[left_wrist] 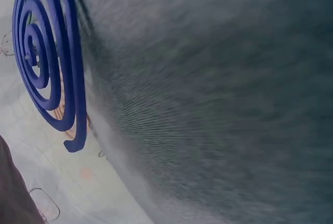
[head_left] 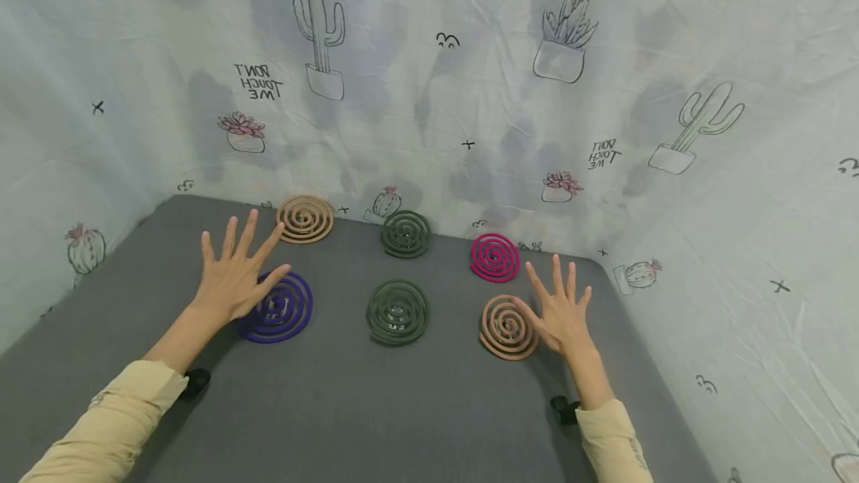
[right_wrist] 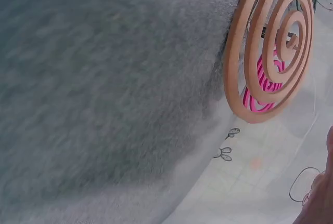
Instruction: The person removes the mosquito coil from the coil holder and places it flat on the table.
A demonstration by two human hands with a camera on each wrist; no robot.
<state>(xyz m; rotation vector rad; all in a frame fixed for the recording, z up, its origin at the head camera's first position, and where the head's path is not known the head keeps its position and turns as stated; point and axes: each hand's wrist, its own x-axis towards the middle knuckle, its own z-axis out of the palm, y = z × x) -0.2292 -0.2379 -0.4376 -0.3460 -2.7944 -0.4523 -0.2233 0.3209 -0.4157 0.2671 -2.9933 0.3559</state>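
My left hand [head_left: 231, 274] has its fingers spread and holds nothing. Its thumb overlaps the edge of a blue-purple mosquito coil [head_left: 285, 306] in the head view; the left wrist view shows this coil [left_wrist: 47, 57] from low down, with a small piece at its centre. On the right side, my right hand [head_left: 564, 315] is likewise spread and holding nothing, its thumb over the rim of a light brown mosquito coil [head_left: 508, 326]. That brown coil [right_wrist: 273, 44] fills the upper right of the right wrist view. Whether either thumb touches its coil, I cannot tell.
A dark green coil [head_left: 398, 311] lies between the hands. Behind stand a tan coil [head_left: 305, 218], another green coil [head_left: 406, 234] and a pink coil [head_left: 494, 257]. All are on a grey table [head_left: 349, 408], backed by a white cactus-print cloth [head_left: 416, 95].
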